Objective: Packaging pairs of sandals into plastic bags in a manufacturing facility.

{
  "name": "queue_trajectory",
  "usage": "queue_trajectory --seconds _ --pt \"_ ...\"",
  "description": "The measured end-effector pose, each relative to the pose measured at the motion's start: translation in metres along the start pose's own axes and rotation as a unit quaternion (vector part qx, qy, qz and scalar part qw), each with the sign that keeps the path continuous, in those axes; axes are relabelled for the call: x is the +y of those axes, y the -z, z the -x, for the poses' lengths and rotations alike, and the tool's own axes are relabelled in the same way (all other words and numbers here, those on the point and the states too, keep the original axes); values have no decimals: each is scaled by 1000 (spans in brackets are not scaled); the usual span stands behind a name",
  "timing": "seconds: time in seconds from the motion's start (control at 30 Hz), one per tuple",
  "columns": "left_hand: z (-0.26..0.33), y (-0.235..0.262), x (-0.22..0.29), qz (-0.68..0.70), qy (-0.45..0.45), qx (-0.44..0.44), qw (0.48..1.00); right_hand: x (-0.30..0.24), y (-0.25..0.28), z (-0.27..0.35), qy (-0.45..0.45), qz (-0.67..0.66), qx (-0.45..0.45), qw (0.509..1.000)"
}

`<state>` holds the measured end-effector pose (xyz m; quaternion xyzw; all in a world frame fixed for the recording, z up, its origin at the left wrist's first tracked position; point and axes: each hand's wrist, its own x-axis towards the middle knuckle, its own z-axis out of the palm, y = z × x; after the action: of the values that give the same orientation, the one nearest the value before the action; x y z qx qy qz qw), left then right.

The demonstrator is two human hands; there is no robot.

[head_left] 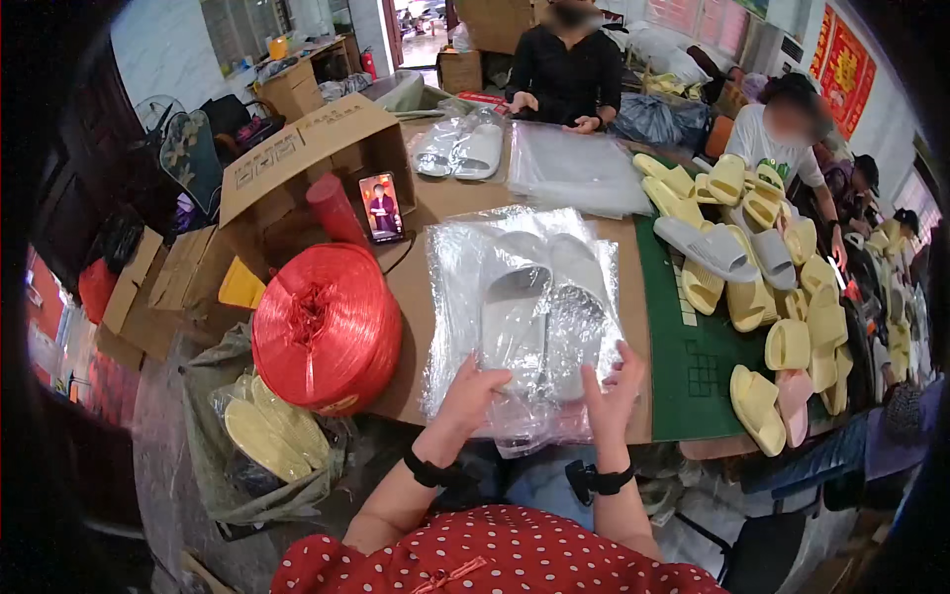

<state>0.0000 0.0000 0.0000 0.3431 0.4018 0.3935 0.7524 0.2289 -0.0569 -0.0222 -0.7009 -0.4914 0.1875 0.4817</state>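
Note:
A pair of grey slippers [539,307] lies inside a clear plastic bag [465,267] on top of a stack of clear bags at the near edge of the brown table [421,297]. My left hand [473,394] rests on the near end of the bag, fingers pressed onto the heel of the left slipper. My right hand [614,388] holds the bag's near right corner beside the right slipper, fingers spread. Both wrists wear black bands.
A big red twine spool [327,327] sits left of the bags, with a phone [381,208] and open cardboard box [297,148] behind. Yellow and grey slippers [762,287] are piled on the green mat [693,346] at right. Two people sit at the far side.

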Motion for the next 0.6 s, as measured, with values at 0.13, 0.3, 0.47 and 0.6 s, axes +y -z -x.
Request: queue_trajectory --seconds 0.13,0.3,0.47,0.6 --pt "20 -7 14 92 -25 -67 993 -10 6 2 3 -61 104 993" --pt "44 -18 29 145 -67 -103 982 -24 14 0 -220 -262 -142 929" --pt "54 -21 5 -26 -117 -40 992 -47 -19 30 -12 -257 -39 966" --pt "76 -19 11 -7 -163 9 987 -62 -20 50 24 -320 -102 941"
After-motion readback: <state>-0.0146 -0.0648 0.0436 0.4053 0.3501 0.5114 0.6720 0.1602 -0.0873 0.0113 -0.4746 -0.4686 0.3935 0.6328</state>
